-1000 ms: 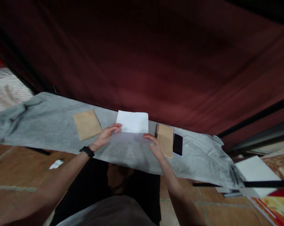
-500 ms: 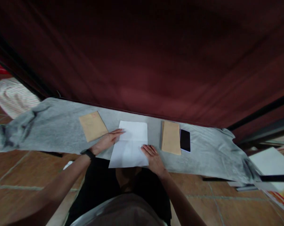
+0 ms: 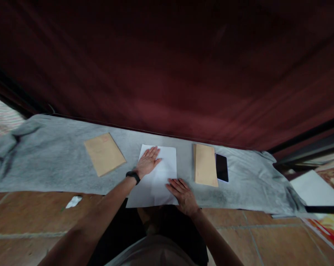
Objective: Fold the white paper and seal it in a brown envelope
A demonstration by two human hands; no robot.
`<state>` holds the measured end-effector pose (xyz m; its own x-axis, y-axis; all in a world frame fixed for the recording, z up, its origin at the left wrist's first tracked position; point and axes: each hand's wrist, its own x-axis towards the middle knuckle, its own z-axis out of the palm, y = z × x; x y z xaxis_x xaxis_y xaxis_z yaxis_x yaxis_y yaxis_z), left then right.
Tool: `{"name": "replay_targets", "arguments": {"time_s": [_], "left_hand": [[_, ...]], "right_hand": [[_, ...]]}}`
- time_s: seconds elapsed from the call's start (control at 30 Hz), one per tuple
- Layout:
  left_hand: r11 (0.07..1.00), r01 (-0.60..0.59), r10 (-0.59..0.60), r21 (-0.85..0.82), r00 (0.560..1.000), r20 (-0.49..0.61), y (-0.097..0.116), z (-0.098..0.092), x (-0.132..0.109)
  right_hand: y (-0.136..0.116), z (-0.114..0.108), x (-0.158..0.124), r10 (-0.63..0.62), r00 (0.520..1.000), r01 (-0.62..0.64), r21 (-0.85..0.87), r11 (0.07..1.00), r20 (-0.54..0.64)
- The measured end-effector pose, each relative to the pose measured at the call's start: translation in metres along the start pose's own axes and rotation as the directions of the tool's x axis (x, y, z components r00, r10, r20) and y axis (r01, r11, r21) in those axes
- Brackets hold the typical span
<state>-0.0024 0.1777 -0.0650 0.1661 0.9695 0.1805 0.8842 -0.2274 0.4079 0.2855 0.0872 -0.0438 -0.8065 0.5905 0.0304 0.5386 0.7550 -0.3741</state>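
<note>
- Here's the left hand (image 3: 147,163), palm down and fingers slightly fanned, resting flat on the upper part of a rectangular white paper sheet (image 3: 155,186); it grasps nothing.
- The right hand (image 3: 185,197) lies loose along the sheet's right edge, fingertips on the paper, clenching nothing either.
- And the sheet itself? Spread lengthwise before the person, on a soft grey cloth (image 3: 61,155), a faint crease running across it.
- Its lower left corner seems to poke out past the cloth's front edge, so that part looks poorly backed; sliding the sheet inward would likely help.
- For good flattening, I'd say: anchor with one palm, sweep outward from the crease with the other, pressure light and even, since soft cloth may let thin paper dent.
- Over to the left, well clear of the paper, a flat tan paper envelope (image 3: 104,154) sits at a slant.
- On the right, a neat stack of tan paper envelopes (image 3: 206,166), and just beside it a dark-screened phone (image 3: 222,167); best keep the right elbow and wrist off both.
</note>
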Motion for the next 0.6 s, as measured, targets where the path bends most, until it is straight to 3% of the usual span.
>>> {"name": "replay_targets", "arguments": {"time_s": [0.1,0.2,0.27,0.4,0.5,0.6], "left_hand": [[0.996,0.085,-0.085,-0.010,0.996,-0.033,-0.027,-0.015,-0.002],[0.990,0.128,-0.129,-0.060,0.992,-0.015,-0.036,-0.031,-0.019],[0.984,0.117,-0.113,-0.137,0.993,0.033,-0.030,-0.045,-0.044],[0.956,-0.021,0.070,-0.291,0.984,0.162,-0.004,-0.077,-0.119],[0.975,-0.125,0.160,-0.183,0.968,0.194,0.014,-0.089,-0.160],[0.978,-0.206,0.207,-0.026,0.961,0.184,0.020,-0.082,-0.168]], "right_hand": [[0.000,0.000,0.001,0.002,1.000,-0.002,0.010,1.000,0.011],[-0.001,-0.001,0.000,-0.002,1.000,0.002,0.019,1.000,-0.009],[-0.002,-0.002,-0.001,-0.003,1.000,0.003,0.019,1.000,-0.017],[-0.001,-0.001,-0.001,0.007,1.000,-0.007,0.011,1.000,-0.018],[0.001,0.002,0.001,0.045,0.998,-0.045,0.004,0.999,-0.040],[0.000,0.004,0.006,0.079,0.995,-0.078,0.012,0.997,-0.061]]}}
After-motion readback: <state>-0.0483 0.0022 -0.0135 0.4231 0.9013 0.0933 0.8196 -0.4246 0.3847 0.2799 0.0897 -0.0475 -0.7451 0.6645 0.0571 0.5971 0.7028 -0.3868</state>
